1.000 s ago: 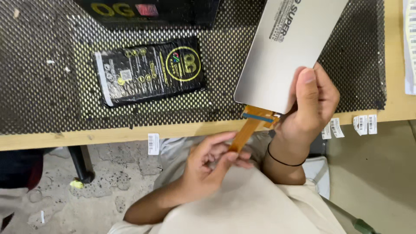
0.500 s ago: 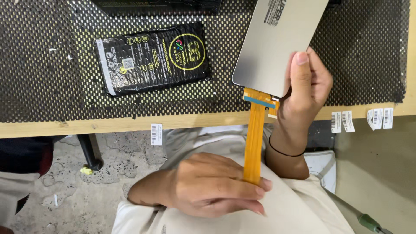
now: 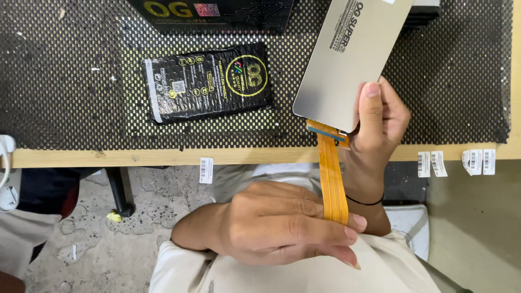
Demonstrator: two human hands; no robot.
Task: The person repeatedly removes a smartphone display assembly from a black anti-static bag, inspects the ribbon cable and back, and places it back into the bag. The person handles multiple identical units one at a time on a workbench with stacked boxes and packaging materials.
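Left hand (image 3: 282,225) pinches the free end of the flat orange flex ribbon cable (image 3: 332,182) between thumb and fingers, closed tight on it. Right hand (image 3: 380,122) clamps the grey rectangular phone display panel (image 3: 350,54) at its lower edge, thumb flat on the back face, fingers wrapped behind. Cable runs from the panel's bottom edge toward 6 o'clock, pulled out straight and taut-looking; its root sits just at 10 o'clock of the right thumb base. Judging by this, the cable is already unfolded and extended; its connector end is hidden under the left fingers, so nothing mated yet as far as visible. Panel is held tilted over the black perforated anti-slip mat (image 3: 65,81). At 9 o'clock of the panel, a black bubble-wrap pouch with yellow print (image 3: 209,81) lies flat on the mat. Wooden bench edge (image 3: 163,156) below, white barcode stickers (image 3: 456,161) at 3 o'clock.
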